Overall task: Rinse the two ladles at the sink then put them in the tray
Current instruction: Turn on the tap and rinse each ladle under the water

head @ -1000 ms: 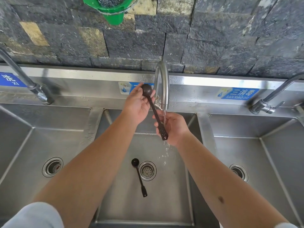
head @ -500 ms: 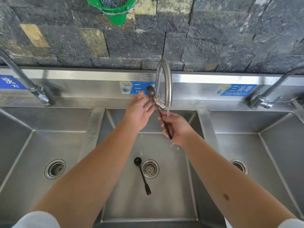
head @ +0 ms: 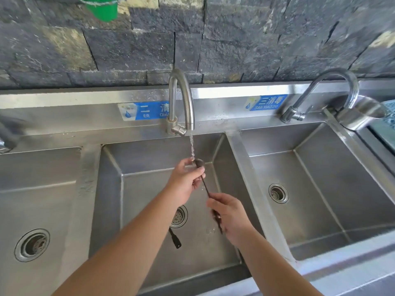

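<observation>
While water hit the ladle (head: 200,163) bowl | left hand (head: 185,182) cupped bowl, right hand (head: 232,216) gripped handle | second ladle (head: 174,239) lay below, nearer left.

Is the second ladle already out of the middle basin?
No, the second ladle lies on the middle basin floor beside the drain.

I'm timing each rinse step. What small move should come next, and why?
Probably rub the held ladle bowl under the water stream with the left hand, since the right hand grips its handle; the second ladle waits in the sink.
</observation>
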Available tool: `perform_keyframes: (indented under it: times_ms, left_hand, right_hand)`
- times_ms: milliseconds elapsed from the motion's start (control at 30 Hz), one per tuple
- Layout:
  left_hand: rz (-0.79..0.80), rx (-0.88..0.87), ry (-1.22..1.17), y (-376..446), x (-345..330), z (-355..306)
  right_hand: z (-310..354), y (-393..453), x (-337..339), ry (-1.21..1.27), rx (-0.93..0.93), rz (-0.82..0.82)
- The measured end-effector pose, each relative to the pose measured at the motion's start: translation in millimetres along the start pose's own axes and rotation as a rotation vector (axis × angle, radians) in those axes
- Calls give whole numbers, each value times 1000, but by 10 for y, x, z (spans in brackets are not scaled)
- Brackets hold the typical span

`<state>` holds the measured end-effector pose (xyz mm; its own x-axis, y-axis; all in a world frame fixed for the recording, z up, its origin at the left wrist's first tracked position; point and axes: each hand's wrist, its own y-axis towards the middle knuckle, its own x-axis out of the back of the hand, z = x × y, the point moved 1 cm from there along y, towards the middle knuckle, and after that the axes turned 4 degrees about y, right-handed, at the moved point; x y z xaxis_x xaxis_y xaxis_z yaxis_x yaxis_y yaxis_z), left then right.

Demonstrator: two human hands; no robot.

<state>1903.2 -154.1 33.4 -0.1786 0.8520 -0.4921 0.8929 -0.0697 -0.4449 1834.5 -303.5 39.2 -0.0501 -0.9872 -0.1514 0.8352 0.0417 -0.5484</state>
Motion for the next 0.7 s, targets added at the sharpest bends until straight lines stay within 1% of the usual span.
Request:
perform_keyframes:
  times_ms: [167, 267, 333, 400, 433, 567, 633, 700]
  left_hand:
    - [34, 123, -7, -73, -324, 482]
    - [83, 237, 116, -80, -657, 767]
    - [55, 286, 222, -20, -917, 927]
    - [36, 296, 279, 88, -1191, 1073]
    - [26, 291, 298, 153, -1342, 1145]
    - [5, 243, 426, 477, -1974, 1502]
    - [6, 222, 494, 670, -2240, 1719]
    - [8, 230, 552, 868, -2471, 1982]
  right_hand:
    - [-62, -136, 509, 62, -33, -95]
    - [-10, -125, 831, 182, -61, -33]
    - [45, -76, 1081, 287, -98, -19]
    - [100, -2, 1374, 290, -107, -24]
    - [134, 47, 1542, 233, -96, -31]
    - [222, 337, 2318, -235, -21, -138]
    - [246, 519, 2668, -340, -55, -196]
    - [252, 725, 3003, -363, -106, -257]
